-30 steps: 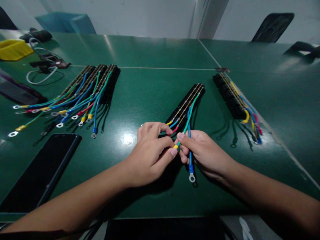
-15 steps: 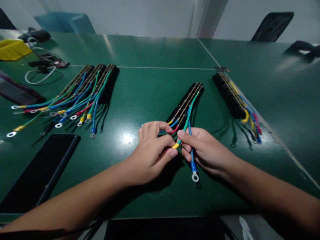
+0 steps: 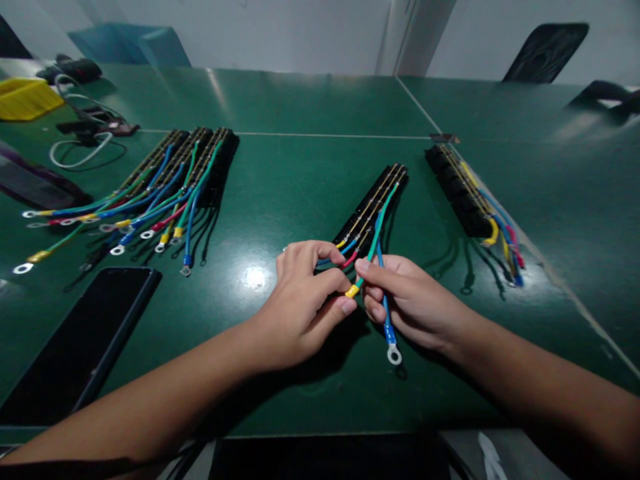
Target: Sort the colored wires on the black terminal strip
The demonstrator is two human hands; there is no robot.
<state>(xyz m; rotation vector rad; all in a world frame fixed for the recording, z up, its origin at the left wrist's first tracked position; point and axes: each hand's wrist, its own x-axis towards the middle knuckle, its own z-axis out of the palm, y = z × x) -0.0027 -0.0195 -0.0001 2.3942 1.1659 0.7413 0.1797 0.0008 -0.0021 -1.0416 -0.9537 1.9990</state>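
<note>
A black terminal block (image 3: 371,202) with brass-coloured strips lies in front of me, several coloured wires running from it towards my hands. My left hand (image 3: 307,303) pinches the yellow-sleeved end of a green wire (image 3: 381,217) between thumb and index finger; the lug at its tip is hidden by the fingers. Higher up the same wire, my right hand (image 3: 407,297) grips it between thumb and fingers. A blue wire (image 3: 387,313) passes across the right fingers and hangs down, ending in a ring terminal (image 3: 394,355). Yellow, blue and red wires run behind my left fingers.
Several similar wired blocks (image 3: 200,157) stand side by side at the left, their ring-ended wires fanned towards me. Another block (image 3: 457,193) lies to the right. A phone (image 3: 83,340) is at the near left, with a yellow bin (image 3: 30,99) and cables (image 3: 83,147) beyond.
The hanging blue wire's ring end has shifted slightly right. Both hands keep nearly the same place and grip on the green wire.
</note>
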